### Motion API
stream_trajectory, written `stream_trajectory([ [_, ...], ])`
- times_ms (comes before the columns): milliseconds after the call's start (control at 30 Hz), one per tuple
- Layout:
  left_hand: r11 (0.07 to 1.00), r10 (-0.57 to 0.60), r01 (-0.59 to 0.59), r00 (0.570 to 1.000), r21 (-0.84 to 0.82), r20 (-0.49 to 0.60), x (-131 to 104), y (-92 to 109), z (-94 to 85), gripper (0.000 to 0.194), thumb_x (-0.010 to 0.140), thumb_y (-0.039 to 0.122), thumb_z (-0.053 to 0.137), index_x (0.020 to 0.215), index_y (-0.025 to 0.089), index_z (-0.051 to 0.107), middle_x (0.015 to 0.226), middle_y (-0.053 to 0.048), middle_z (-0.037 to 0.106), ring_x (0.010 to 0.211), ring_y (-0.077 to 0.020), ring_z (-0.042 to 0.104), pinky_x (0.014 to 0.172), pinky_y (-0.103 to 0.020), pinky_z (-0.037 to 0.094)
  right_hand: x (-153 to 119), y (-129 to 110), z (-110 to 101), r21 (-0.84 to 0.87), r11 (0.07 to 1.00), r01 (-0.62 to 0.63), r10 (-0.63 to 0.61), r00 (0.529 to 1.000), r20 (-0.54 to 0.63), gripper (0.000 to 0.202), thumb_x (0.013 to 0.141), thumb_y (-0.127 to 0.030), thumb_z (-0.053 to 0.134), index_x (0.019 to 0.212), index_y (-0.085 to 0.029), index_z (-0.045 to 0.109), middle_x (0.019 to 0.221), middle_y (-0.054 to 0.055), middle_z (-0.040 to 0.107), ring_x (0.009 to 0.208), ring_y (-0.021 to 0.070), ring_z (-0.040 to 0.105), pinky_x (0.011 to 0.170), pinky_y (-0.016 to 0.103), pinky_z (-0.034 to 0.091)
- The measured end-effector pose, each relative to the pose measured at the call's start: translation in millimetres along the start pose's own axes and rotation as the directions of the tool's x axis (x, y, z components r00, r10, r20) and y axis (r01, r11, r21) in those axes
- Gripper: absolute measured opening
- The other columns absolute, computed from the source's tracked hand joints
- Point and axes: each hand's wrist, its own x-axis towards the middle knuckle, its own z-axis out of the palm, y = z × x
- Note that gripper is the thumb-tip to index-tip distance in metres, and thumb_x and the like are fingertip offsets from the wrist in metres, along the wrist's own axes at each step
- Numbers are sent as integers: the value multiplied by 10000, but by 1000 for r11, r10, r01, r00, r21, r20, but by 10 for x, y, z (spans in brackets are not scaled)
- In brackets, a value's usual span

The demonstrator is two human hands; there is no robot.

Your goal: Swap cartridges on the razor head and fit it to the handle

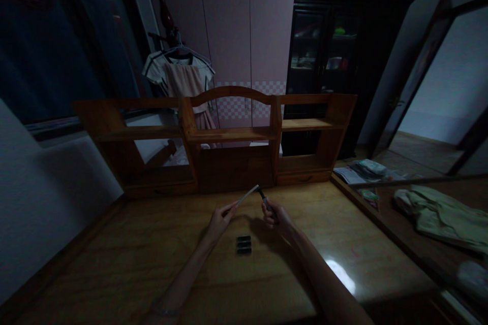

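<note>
My left hand (221,221) pinches the lower end of a thin, pale strip (247,195), which slants up to the right. Wrapped round a dark handheld tool (268,204) is my right hand (275,215); the tool's head touches or nearly touches the strip's upper end. The tool's exact kind is too dark to tell. Below and between my hands, several small black pieces (244,245) lie in a short stack of rows on the wooden tabletop (171,244).
A wooden shelf unit (232,134) stands along the table's far edge. Right of the table lie papers (353,175) and a light green cloth (438,213). A bright light reflection shows on the tabletop at the right. Behind are a pink wardrobe (229,35) and a dark cabinet (373,56).
</note>
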Motion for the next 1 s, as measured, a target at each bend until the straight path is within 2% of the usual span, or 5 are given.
stream_trajectory([
  [233,1000,-6,6,1000,17,-2,-9,11,11,453,791,440,596,1109,126,669,1118,-89,666,1066,-256,610,965,-387,453,12,6,-48,-27,999,-47,46,999,-8,312,811,-453,590,728,-177,470,457,-110,276,336,46,193,329,184,141],
  [433,1000,18,-18,999,2,30,11,-62,3,444,804,432,586,1116,125,663,1150,-90,648,1112,-261,584,1005,-416,417,-25,24,-8,-54,997,-60,59,998,-15,316,831,-447,574,715,-172,472,463,-101,302,337,45,209,326,181,151],
  [800,1000,-9,9,1000,6,23,3,-5,27,469,793,457,593,1115,125,663,1147,-91,650,1105,-253,589,999,-391,422,-67,-62,11,10,998,-68,68,997,-22,289,840,-416,558,719,-177,452,448,-117,241,337,45,162,335,177,126],
  [1000,1000,15,-15,999,-1,36,0,-14,11,444,805,438,588,1127,140,658,1159,-83,644,1119,-257,579,1013,-411,405,-42,-8,-22,-15,996,-92,92,995,-37,314,840,-440,554,706,-172,462,461,-101,303,330,41,202,327,176,127],
])
